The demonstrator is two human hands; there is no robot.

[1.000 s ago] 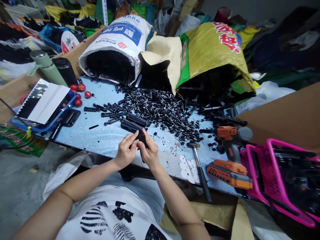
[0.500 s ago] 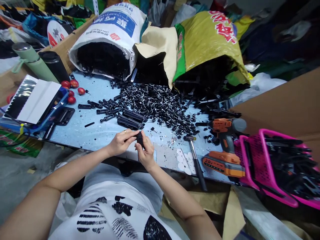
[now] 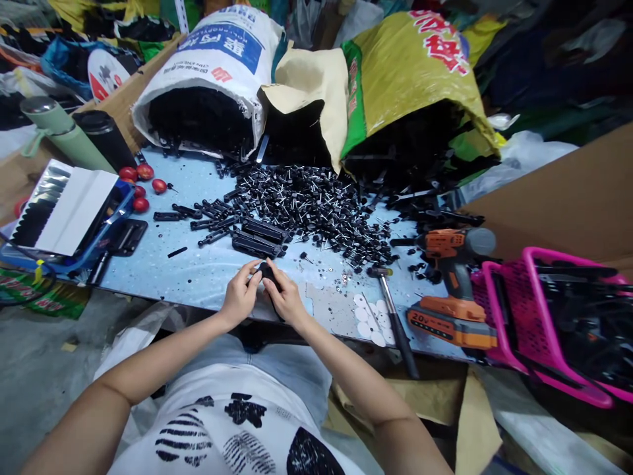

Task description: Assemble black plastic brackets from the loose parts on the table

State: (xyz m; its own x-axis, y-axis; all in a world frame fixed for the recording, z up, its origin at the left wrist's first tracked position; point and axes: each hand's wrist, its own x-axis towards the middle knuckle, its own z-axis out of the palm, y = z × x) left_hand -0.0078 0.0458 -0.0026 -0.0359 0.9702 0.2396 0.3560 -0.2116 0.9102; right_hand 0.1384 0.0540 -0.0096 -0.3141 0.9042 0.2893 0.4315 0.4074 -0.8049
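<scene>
Close together at the front of the blue table, my left hand (image 3: 241,293) and my right hand (image 3: 285,295) both grip a small black plastic part (image 3: 267,270). The fingertips cover much of it, so its exact kind is hidden. Just beyond the hands lie several long black plastic pieces (image 3: 260,237) side by side. Behind these spreads a heap of small black parts with metal pins (image 3: 306,198). Some jointed black pieces (image 3: 212,214) are scattered to the left.
On the right are a hammer (image 3: 395,323), an orange cordless drill (image 3: 450,290) and a pink basket (image 3: 539,330) of black parts. A white sack (image 3: 217,59) and a yellow sack (image 3: 410,72) stand at the back. Red fruit (image 3: 141,204) and a blue tray (image 3: 74,260) sit left.
My left fingers have drawn in around the black part, which both hands now hold a little nearer my body. My view has shifted slightly.
</scene>
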